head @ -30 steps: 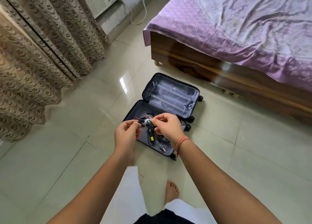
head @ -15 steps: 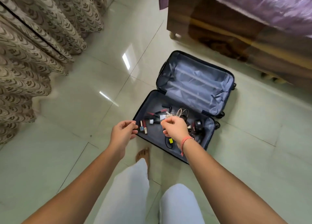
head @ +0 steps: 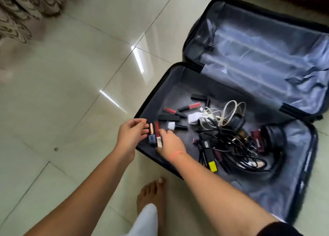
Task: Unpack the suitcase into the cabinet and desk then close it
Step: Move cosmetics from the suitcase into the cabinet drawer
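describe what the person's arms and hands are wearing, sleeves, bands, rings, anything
Both forearms are bare. The right hand has a thin orange-red thread band round its wrist, and a dark sleeve edge shows higher up that arm at the frame's bottom. The left hand and wrist wear nothing visible. No rings or watch show, though the fingers are blurred.

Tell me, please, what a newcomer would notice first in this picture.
The open suitcase on the tiled floor, at the right, draws the eye first. In its near half lies a tangle of black and white cables, with lipsticks scattered to their left. The left hand and right hand hover over small bottles at the near left corner.
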Motion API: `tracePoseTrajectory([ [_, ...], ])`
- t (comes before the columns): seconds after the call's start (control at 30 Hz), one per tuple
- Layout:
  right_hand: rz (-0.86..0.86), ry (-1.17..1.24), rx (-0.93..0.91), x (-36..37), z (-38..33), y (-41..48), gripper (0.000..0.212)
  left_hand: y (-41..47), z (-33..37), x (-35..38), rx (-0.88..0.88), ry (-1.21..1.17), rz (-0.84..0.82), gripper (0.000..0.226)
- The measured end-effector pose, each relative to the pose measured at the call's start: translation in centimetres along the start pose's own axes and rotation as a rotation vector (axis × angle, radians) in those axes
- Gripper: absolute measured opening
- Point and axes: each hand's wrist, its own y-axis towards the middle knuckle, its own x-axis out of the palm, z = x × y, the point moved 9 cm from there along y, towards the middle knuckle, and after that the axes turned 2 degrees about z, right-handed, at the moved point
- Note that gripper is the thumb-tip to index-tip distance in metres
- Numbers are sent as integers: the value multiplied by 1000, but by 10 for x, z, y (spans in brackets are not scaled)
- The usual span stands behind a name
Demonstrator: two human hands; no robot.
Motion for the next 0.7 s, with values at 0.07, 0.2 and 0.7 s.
tracePoseTrajectory([
  [0.07, 60, -105, -49, 23, 1, 21, 63, 23, -19, 1, 26, -80, 11, 9],
  [0.2, 220, 57, 32, 32, 23, 32, 38, 40, -47, -3, 29, -211, 13, 8],
  [0.7, 961, 386, 103, -73, 76, -62, 23, 27, -56, 83, -37, -250, -336, 13],
])
